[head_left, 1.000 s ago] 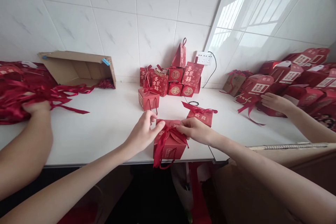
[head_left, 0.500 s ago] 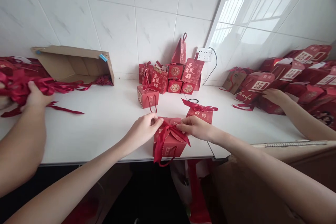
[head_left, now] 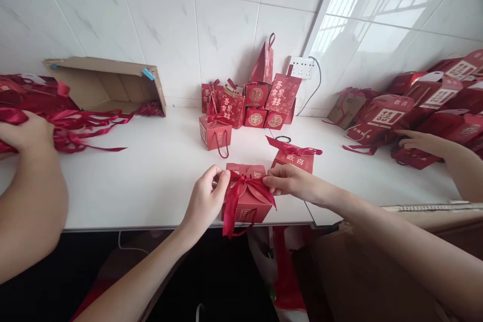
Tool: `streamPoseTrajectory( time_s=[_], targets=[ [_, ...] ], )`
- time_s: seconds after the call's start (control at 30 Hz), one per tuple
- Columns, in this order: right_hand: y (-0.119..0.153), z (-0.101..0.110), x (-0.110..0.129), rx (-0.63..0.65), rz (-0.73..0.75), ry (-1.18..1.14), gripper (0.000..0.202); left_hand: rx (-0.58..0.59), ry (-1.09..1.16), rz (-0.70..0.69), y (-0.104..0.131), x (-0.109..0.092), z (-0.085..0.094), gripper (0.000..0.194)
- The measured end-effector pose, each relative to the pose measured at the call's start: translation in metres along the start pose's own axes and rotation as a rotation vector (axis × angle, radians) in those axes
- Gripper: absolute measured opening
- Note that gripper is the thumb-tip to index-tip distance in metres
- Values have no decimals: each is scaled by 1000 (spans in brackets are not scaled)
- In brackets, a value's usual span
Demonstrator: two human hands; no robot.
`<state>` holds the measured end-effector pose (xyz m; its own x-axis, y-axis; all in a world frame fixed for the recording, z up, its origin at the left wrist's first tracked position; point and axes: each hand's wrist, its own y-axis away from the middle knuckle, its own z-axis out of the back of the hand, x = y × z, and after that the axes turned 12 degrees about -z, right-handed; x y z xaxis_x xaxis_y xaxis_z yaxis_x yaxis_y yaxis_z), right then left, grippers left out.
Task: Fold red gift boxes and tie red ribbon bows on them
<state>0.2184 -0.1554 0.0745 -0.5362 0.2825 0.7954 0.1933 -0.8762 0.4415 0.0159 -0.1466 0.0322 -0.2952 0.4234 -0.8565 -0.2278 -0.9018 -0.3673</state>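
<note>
A red gift box (head_left: 256,211) with a cord handle stands near the front edge of the white table, its curved top flaps folded together. Across its top runs a red satin ribbon (head_left: 233,206), knotted in the middle, one tail hanging down the front. My left hand (head_left: 209,193) pinches the ribbon on the left of the knot. On the other side, my right hand (head_left: 287,180) grips the ribbon between thumb and fingers. Just behind my right hand sits another red box (head_left: 296,160) tied with a bow.
A small bow-tied box (head_left: 215,133) stands farther back, before a display of red boxes (head_left: 256,95). At left lie ribbons (head_left: 81,133) by a cardboard box (head_left: 113,63) and another person's hand (head_left: 32,133). At right, another hand (head_left: 426,143) touches stacked red boxes (head_left: 437,95).
My hands still hold the ribbon, now drawn out straighter either side of the knot. The other person's hand at left has moved left among the ribbons. The view has shifted slightly.
</note>
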Motion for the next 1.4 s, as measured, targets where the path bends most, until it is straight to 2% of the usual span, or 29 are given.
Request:
streamPoseTrajectory(
  time_s=[0.17,0.43,0.5,0.6,0.67,0.77,0.8,0.87,0.93,1.03,1.17,1.3,1.4],
  targets=[
    [4,1,3,-20,-15,-21,37,-35,-25,-20,3,0,-1,30],
    [5,5,8,-45,-119,8,39,-70,-57,2,6,3,-9,28],
    [6,7,9,-44,-130,-2,38,-46,-58,1,5,4,-8,29],
    [8,13,8,-67,-187,-54,36,60,-88,12,0,6,-1,30],
    [11,16,7,-52,-214,-71,38,40,-135,-50,-6,5,5,26],
    [15,17,5,8,-169,105,39,-31,-179,-273,-17,-1,11,26],
    [17,15,4,-1,-142,205,37,5,-185,-353,-21,-4,12,25],
    [22,11,5,-52,-92,368,37,166,-203,-475,-28,-10,11,23],
    [28,6,9,-73,-86,400,37,308,-244,-538,-32,-13,8,22],
    [38,0,15,89,-194,221,33,406,-268,-515,-33,-12,3,17],
    [41,-8,17,397,-341,8,25,411,-195,-410,-30,-5,2,14],
    [37,-7,15,527,-393,213,26,409,-178,-389,-30,-2,1,12],
    [41,6,19,642,-313,430,30,424,-164,-368,-31,-2,1,13]
  ],
)
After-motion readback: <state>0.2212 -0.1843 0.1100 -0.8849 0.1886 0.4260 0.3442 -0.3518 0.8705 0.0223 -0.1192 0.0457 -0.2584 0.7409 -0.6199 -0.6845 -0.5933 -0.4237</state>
